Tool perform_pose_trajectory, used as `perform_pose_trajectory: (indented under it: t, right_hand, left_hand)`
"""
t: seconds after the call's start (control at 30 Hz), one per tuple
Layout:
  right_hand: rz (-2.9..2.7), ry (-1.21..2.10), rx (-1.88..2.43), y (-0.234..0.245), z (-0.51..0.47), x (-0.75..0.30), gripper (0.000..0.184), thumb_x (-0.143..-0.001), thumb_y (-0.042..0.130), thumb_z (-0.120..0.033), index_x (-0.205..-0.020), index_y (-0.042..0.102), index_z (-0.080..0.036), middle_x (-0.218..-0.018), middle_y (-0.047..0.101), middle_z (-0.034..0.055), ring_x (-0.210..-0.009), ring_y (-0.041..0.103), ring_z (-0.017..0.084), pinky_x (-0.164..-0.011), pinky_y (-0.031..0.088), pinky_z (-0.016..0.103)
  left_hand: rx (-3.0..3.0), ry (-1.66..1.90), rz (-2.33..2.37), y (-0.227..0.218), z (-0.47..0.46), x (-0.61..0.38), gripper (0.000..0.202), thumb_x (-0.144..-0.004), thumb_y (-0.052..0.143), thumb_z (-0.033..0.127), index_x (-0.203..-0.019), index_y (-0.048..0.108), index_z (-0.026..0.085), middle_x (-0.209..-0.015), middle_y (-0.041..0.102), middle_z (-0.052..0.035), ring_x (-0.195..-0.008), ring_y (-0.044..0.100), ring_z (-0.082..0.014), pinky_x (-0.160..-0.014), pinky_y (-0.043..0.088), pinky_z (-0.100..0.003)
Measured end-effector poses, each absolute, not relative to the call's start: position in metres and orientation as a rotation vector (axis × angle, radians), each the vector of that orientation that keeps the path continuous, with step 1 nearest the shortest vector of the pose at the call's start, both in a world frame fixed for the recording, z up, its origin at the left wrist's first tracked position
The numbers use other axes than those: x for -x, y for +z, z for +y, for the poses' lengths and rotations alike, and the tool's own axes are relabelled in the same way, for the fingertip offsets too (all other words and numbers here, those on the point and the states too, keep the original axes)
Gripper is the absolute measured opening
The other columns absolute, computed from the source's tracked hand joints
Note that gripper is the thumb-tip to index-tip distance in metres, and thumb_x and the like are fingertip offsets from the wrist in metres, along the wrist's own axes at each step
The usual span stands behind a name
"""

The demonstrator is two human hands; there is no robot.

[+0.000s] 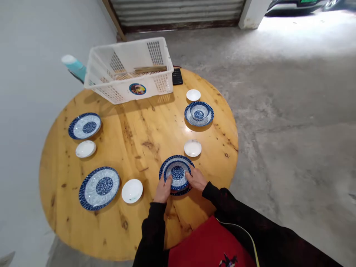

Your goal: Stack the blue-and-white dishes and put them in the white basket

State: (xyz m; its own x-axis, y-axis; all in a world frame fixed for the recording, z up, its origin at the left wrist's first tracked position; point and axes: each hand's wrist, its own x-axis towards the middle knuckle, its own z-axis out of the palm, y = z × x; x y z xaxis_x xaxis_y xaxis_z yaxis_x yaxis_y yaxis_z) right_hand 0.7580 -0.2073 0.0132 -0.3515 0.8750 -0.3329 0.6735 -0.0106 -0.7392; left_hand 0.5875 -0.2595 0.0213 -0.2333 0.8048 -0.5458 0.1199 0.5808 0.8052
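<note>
Both my hands grip a blue-and-white bowl [177, 173] by its opposite sides. It is over a blue-rimmed plate [167, 162] near the table's front edge; whether the bowl touches the plate I cannot tell. My left hand [163, 190] has its thumb on the bowl's left rim, and my right hand [197, 179] has its thumb on the right rim. The fingers beneath are mostly hidden. Just beyond the plate sits a small white dish [192, 148]. To the left of my left hand is a white bowl [132, 191].
On the round wooden table [150, 129], a white plastic basket [130, 89] holds thin sticks at the back. Two blue-rimmed plates [99, 188] and a small white dish [86, 149] lie left. Back right, a patterned bowl [199, 111] sits on a plate beside a white bowl [193, 95].
</note>
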Motion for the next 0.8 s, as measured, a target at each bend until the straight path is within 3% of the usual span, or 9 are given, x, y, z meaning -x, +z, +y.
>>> perform_pose_trajectory:
  t: [0.1, 0.17, 0.43, 0.6, 0.8]
  right_hand:
    - [-2.098, 1.289, 1.542, 0.018, -0.206, -0.764, 0.033, -0.092, 0.042, -0.024, -0.119, 0.056, -0.011, -0.085, 0.071, 0.0087, -0.074, 0.064, 0.021, -0.069, 0.041, 0.027]
    - [-2.153, 1.273, 1.484, 0.024, -0.204, -0.770, 0.040, -0.093, 0.042, -0.026, -0.128, 0.052, -0.009, -0.090, 0.072, 0.0106, -0.077, 0.065, 0.022, -0.072, 0.042, 0.028]
    - [-2.292, 1.242, 1.344, 0.050, -0.209, -0.823, 0.042, -0.092, 0.040, -0.025, -0.128, 0.055, -0.010, -0.088, 0.073, 0.0103, -0.074, 0.065, 0.021, -0.070, 0.040, 0.029]
    - [-2.247, 1.098, 1.542, 0.059, -0.236, -0.858, 0.037, -0.092, 0.037, -0.027, -0.119, 0.058, -0.011, -0.082, 0.071, 0.0090, -0.071, 0.064, 0.020, -0.070, 0.040, 0.028]
    - [-2.079, 1.005, 1.666, 0.064, -0.272, -0.883, 0.031, -0.092, 0.035, -0.029, -0.104, 0.059, -0.014, -0.078, 0.068, 0.0069, -0.068, 0.062, 0.019, -0.068, 0.041, 0.028]
  left_hand:
    - [-0.912, 0.851, 1.815, 0.033, -0.269, -0.597, 0.051, -0.089, 0.049, 0.047, -0.124, 0.058, 0.012, -0.128, 0.062, -0.0163, -0.118, 0.058, -0.0297, -0.104, 0.046, -0.046]
    - [-0.953, 0.894, 1.861, 0.042, -0.276, -0.606, 0.052, -0.089, 0.047, 0.049, -0.125, 0.058, 0.012, -0.130, 0.062, -0.0161, -0.122, 0.056, -0.0297, -0.110, 0.040, -0.046]
    - [-0.905, 0.928, 1.923, 0.058, -0.307, -0.662, 0.052, -0.087, 0.049, 0.056, -0.113, 0.063, 0.013, -0.120, 0.066, -0.0167, -0.118, 0.059, -0.0291, -0.108, 0.041, -0.043]
    - [-0.946, 0.950, 1.759, 0.061, -0.311, -0.689, 0.058, -0.087, 0.049, 0.057, -0.122, 0.057, 0.012, -0.124, 0.064, -0.0164, -0.118, 0.059, -0.0263, -0.106, 0.043, -0.040]
    - [-1.122, 0.970, 1.543, 0.062, -0.316, -0.706, 0.049, -0.092, 0.046, 0.051, -0.123, 0.055, 0.014, -0.124, 0.064, -0.0136, -0.118, 0.058, -0.0235, -0.108, 0.040, -0.037]
